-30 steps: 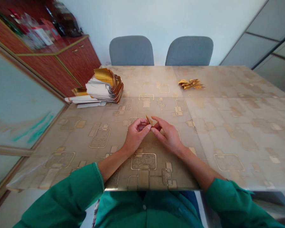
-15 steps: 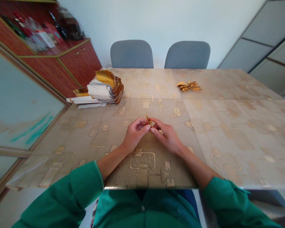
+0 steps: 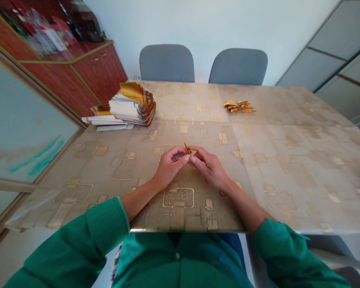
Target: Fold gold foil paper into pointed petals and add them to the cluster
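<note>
Between my two hands is a small piece of folded gold paper (image 3: 186,147), its thin edge pointing up and away from me. My left hand (image 3: 171,164) pinches it from the left with thumb and fingers. From the other side my right hand (image 3: 208,166) also grips it, thumb close to the left thumb. Much of the paper is hidden by the fingers. Farther off, right of centre, lies a fanned gold paper piece (image 3: 239,107). A thick stack of gold and white paper sheets (image 3: 129,107) rests at the table's far left.
A patterned cover lies over the table (image 3: 288,160). Behind the far edge stand two grey chairs (image 3: 167,63) (image 3: 239,66) against the wall. To the left is a reddish wooden cabinet (image 3: 90,72) holding bottles and bags.
The view has shifted slightly, so the table sits a little higher in the picture. My fingers have moved slightly on the folded gold paper, and a bit more of it shows between the thumbs.
</note>
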The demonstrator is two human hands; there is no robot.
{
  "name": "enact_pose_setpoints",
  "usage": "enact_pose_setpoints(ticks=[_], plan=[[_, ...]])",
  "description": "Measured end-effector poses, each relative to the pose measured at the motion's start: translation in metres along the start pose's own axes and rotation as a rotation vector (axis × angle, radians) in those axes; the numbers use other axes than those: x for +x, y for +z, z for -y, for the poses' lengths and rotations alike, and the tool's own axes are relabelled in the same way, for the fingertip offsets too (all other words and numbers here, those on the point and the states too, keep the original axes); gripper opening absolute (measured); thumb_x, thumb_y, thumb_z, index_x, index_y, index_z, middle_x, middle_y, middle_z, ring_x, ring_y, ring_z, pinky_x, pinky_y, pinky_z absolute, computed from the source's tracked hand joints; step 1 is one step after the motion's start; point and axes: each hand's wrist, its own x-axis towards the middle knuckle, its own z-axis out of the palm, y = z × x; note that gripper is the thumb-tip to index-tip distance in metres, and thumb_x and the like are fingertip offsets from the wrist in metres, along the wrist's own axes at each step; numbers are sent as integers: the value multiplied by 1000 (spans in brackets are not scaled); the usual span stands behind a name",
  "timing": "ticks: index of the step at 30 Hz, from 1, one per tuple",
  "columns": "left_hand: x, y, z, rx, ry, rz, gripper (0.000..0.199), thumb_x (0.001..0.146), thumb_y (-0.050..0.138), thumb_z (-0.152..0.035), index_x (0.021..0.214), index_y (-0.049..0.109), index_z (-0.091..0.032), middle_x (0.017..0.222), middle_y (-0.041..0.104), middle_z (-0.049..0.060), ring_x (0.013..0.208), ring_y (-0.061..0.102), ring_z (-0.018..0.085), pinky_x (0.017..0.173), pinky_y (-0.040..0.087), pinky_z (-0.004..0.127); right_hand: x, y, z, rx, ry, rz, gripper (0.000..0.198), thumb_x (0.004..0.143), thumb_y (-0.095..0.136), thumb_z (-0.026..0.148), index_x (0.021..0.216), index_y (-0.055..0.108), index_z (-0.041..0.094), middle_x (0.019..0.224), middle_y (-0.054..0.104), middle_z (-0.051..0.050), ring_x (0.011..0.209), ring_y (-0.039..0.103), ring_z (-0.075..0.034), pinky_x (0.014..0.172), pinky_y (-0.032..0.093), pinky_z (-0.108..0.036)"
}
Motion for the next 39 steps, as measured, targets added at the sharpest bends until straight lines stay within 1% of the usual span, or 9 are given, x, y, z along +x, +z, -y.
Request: enact_pose_setpoints(ticks=[4, 9, 14, 19, 24, 26, 29, 35, 39], plan=[[0, -1, 0, 8, 15, 36, 26, 84, 67, -43, 83, 60, -17, 78, 62, 0, 76, 61, 15, 75, 51, 28, 0, 0, -1, 26, 0, 18, 35, 100, 44, 40, 128, 51, 20, 77, 63, 0, 70, 59, -14, 67, 46, -28], [-1, -2, 1, 7, 35, 91, 24, 89, 63, -41, 85, 60, -17, 81, 61, 1, 79, 60, 15, 77, 49, 27, -1, 0, -1, 108, -1, 20, 38, 99, 46, 43, 126, 50, 16, 77, 62, 1, 71, 60, -14, 67, 45, -27], [-2, -3, -3, 115, 96, 131, 23, 91, 59, -39, 84, 59, -17, 82, 58, 1, 81, 58, 15, 77, 47, 27, -1, -1, 1, 101, 59, 33, 38, 98, 45, 49, 121, 50, 19, 70, 58, 3, 63, 54, -13, 60, 40, -26], [-3, -1, -4, 202, 103, 81, 20, 89, 60, -35, 80, 58, -18, 82, 57, 1, 79, 56, 16, 74, 45, 27, -2, -1, 1, 99, 74, 32, 35, 99, 44, 45, 121, 49, 19, 71, 62, 2, 64, 57, -13, 63, 42, -26], [-4, 0, -1, 214, 76, 15, 19, 87, 59, -35, 77, 56, -19, 80, 55, 1, 77, 54, 15, 73, 45, 27, -1, 1, -1, -78, 39, 20, 35, 99, 43, 38, 128, 49, 19, 74, 65, 1, 65, 58, -14, 65, 43, -27], [-3, 1, -1, 178, 65, 19, 20, 88, 59, -36, 80, 56, -19, 81, 55, 1, 79, 54, 16, 74, 47, 28, -1, 1, 1, -114, 14, 2, 36, 99, 42, 39, 127, 51, 19, 76, 65, 0, 66, 58, -15, 65, 43, -28], [-3, 0, -3, 139, 67, 59, 20, 89, 59, -37, 83, 57, -18, 84, 55, 2, 83, 55, 16, 76, 48, 28, -2, 0, 3, -75, -2, -4, 38, 100, 42, 42, 128, 51, 19, 78, 63, 0, 67, 56, -14, 63, 42, -27], [-5, 0, -5, 328, 153, 95, 19, 91, 58, -33, 80, 58, -18, 86, 55, 2, 85, 53, 17, 74, 43, 27, -2, -1, 1, 6, 40, 16, 37, 99, 45, 45, 123, 53, 18, 66, 54, 4, 59, 51, -13, 57, 38, -25], [-6, 1, -4, 383, 147, 64, 15, 89, 58, -29, 78, 56, -18, 83, 54, 1, 79, 53, 16, 68, 42, 25, -3, 0, -1, 3, 67, 19, 35, 99, 43, 43, 121, 54, 18, 65, 57, 4, 59, 53, -13, 57, 39, -25]])
